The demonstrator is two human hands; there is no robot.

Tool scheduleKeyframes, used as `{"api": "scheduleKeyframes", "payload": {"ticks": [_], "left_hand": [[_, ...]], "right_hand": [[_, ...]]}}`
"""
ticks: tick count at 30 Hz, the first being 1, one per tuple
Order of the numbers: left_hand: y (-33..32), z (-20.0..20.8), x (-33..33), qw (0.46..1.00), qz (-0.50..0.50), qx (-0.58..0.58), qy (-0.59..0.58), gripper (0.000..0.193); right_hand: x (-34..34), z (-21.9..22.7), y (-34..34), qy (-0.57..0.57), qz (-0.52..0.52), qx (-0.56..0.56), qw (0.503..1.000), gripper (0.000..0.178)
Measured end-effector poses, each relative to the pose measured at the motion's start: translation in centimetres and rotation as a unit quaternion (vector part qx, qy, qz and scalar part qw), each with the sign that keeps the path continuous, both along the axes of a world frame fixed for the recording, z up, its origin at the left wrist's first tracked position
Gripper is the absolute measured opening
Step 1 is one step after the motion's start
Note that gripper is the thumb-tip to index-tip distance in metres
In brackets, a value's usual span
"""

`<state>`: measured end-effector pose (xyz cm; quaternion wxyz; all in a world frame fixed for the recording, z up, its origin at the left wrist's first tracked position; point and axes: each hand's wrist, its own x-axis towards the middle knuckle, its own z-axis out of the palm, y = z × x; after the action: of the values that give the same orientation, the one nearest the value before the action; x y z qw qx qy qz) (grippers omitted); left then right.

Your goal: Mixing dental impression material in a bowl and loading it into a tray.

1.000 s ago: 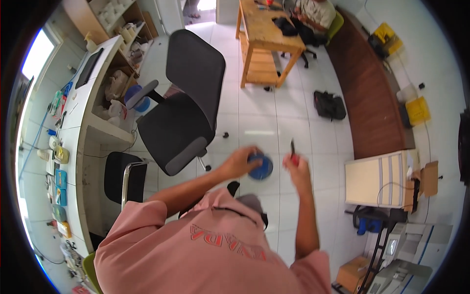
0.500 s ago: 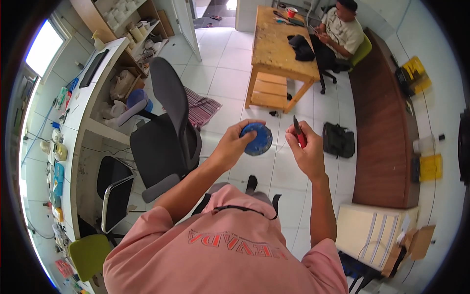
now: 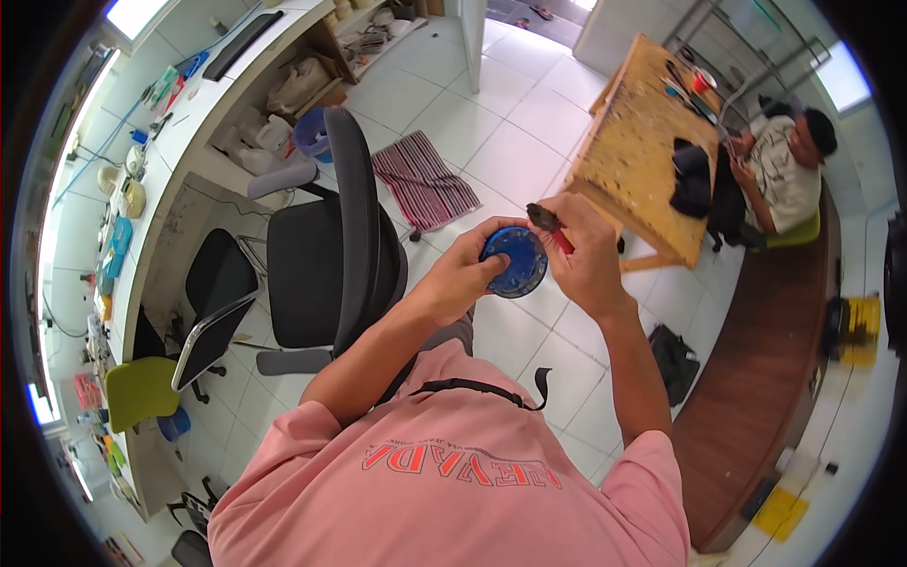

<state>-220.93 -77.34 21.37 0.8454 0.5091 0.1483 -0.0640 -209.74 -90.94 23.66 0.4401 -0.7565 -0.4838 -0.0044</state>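
Observation:
My left hand [image 3: 470, 274] holds a round blue disc [image 3: 518, 267] by its left side, the thumb pressed on the upper face. Small marks and notches run along the disc's rim. Close against its right edge is my right hand [image 3: 590, 253], fingers wrapped round a red-handled hand tool [image 3: 564, 242] with a dark metal head. That head points up and to the left, just above the disc's upper right rim. From this angle I cannot tell the tool's exact kind, or whether its head touches the disc.
A black office chair [image 3: 312, 274] stands at my left, by a long cluttered counter [image 3: 175, 170]. Ahead lies a striped mat [image 3: 425, 180]. A wooden table [image 3: 633, 142] is ahead right, with a seated person [image 3: 779, 170] behind it. A black bag [image 3: 673, 364] rests on the floor.
My right hand has moved left with the red-handled tool, up to the disc's right edge. The tool's head has tipped leftward. My view has turned left, and my left hand still grips the disc.

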Motion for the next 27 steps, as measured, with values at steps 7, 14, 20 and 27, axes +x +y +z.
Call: {"api": "scheduleKeyframes", "payload": {"ticks": [7, 14, 20, 27], "left_hand": [[7.9, 1.0, 5.6, 0.987, 0.153, 0.047, 0.000, 0.045], [15.6, 2.2, 11.9, 0.981, 0.177, 0.051, 0.058, 0.046], [20.5, 1.6, 17.8, 0.966, 0.177, 0.185, 0.017, 0.041], [25.2, -0.5, 27.0, 0.958, 0.183, 0.209, 0.070, 0.030]], "right_hand": [[9.7, 1.3, 10.0, 0.148, 0.043, -0.051, 0.987, 0.010], [17.2, 0.5, 19.2, 0.263, 0.127, -0.047, 0.955, 0.012], [23.3, -1.8, 24.1, 0.368, 0.125, -0.046, 0.920, 0.013], [30.6, -6.4, 28.2, 0.483, 0.106, -0.005, 0.869, 0.014]]}}
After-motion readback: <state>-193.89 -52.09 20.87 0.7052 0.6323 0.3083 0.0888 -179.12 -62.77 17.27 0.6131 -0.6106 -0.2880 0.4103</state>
